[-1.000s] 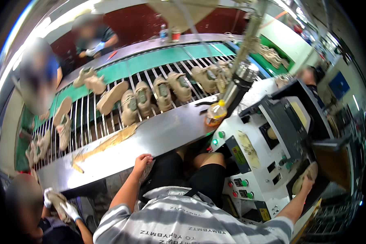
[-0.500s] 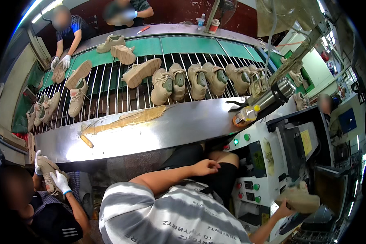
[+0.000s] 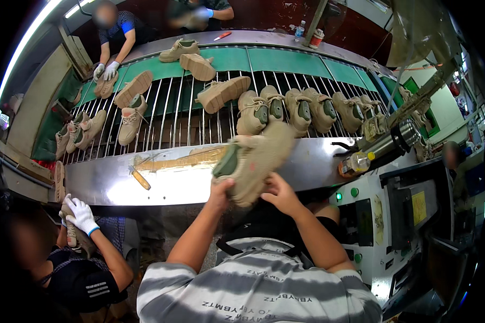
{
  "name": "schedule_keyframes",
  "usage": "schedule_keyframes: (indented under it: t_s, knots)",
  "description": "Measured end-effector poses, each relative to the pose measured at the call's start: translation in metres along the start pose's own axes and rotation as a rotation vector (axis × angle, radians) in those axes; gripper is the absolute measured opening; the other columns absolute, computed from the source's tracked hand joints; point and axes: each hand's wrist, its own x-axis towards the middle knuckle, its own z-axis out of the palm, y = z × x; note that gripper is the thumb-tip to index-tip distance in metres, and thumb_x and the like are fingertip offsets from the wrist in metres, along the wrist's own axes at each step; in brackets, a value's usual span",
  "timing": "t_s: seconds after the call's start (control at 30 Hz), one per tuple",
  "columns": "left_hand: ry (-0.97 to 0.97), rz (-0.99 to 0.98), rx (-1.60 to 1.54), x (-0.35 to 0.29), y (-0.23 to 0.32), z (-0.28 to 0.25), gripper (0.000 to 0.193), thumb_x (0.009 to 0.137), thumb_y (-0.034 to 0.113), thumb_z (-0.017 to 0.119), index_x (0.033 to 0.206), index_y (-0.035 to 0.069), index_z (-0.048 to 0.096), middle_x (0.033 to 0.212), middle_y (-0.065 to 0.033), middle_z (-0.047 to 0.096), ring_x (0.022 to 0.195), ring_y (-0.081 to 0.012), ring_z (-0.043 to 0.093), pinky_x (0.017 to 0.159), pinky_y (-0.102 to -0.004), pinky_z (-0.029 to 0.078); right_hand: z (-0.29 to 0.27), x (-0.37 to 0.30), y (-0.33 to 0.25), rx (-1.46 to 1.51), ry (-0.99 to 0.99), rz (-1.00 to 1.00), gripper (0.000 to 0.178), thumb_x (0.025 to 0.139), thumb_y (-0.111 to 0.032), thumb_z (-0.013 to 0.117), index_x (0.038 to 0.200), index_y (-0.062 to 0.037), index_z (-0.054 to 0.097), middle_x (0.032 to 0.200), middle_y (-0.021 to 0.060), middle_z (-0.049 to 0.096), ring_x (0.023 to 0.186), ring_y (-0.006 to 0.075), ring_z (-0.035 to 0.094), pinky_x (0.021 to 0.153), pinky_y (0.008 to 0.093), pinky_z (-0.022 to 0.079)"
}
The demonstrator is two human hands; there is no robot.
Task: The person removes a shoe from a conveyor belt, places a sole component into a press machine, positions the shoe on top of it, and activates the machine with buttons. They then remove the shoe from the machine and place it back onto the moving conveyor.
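A beige sneaker (image 3: pixel 264 161) with a green lining is held up in front of me, tilted on its side and slightly blurred. My left hand (image 3: pixel 221 195) grips it at the end with the green opening. Around its lower right side, my right hand (image 3: pixel 281 195) is closed on it too. Behind the sneaker, a row of similar beige shoes (image 3: pixel 322 109) stands on the metal rollers of the conveyor (image 3: pixel 170 121). The shoe hides part of the conveyor's steel edge.
A yellow-handled tool (image 3: pixel 140 178) lies on the steel ledge (image 3: pixel 102 185). At right are a drink bottle (image 3: pixel 355 163), a steel thermos (image 3: pixel 396 141) and a white control panel (image 3: pixel 355 215). A gloved co-worker (image 3: pixel 83 218) holds a shoe at lower left; others stand across the conveyor.
My right hand has brought the sneaker from the machine at right to the front of me. My left hand has risen from my lap and taken hold of it. The view has shifted.
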Motion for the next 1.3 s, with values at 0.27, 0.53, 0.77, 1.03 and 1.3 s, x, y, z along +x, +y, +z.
schedule_keyframes:
  t_s: [0.27,0.53,0.77,1.03,1.3]
  knots:
    - [0.38,0.221,1.044,-0.009,0.019,-0.131,0.089,0.065,0.021,0.082,0.138,0.002,0.035,0.129,-0.0184,0.05,0.119,-0.0275,0.051,0.101,-0.0365,0.041,0.055,0.103,0.04,0.324,-0.245,0.222,0.037,0.083,0.004,0.057,0.121,0.0013,0.056,0.107,0.0095,0.064,0.1,0.0165,0.061,0.09,0.0296,0.049]
    - [0.247,0.273,1.443,0.027,0.092,-0.26,0.036,0.091,0.033,0.053,0.094,-0.001,0.063,0.096,-0.0189,0.064,0.091,-0.0342,0.061,0.08,-0.0408,0.047,0.073,0.25,0.056,0.564,0.017,0.29,0.06,0.082,-0.019,0.067,0.135,-0.0046,0.042,0.109,0.0105,0.061,0.099,0.015,0.06,0.083,0.0273,0.047]
    - [0.497,0.349,1.908,0.105,0.088,-0.263,0.038,0.084,0.028,0.062,0.052,0.007,0.06,0.055,-0.0135,0.059,0.048,-0.0332,0.057,0.049,-0.0434,0.046,0.076,0.411,0.083,0.286,0.352,0.331,0.11,0.075,-0.044,0.074,0.151,-0.0034,0.006,0.154,0.0232,0.017,0.141,0.0332,0.023,0.113,0.0452,0.022]
    - [0.534,0.286,1.908,0.112,0.091,-0.261,0.036,0.081,0.026,0.063,0.05,0.008,0.059,0.053,-0.0118,0.058,0.046,-0.0316,0.056,0.047,-0.0414,0.046,0.095,0.503,0.096,0.486,0.602,0.387,0.123,0.065,-0.03,0.081,0.149,-0.0001,-0.004,0.144,0.0261,0.032,0.129,0.0342,0.041,0.103,0.0437,0.038]
    - [0.544,0.317,1.89,0.11,0.092,-0.264,0.036,0.082,0.024,0.064,0.051,0.007,0.058,0.054,-0.0134,0.056,0.047,-0.0334,0.054,0.047,-0.0423,0.043,0.035,0.458,0.06,0.74,0.18,0.425,0.054,0.08,-0.039,0.06,0.12,-0.0033,0.054,0.111,0.0138,0.061,0.1,0.0304,0.061,0.086,0.0481,0.05]
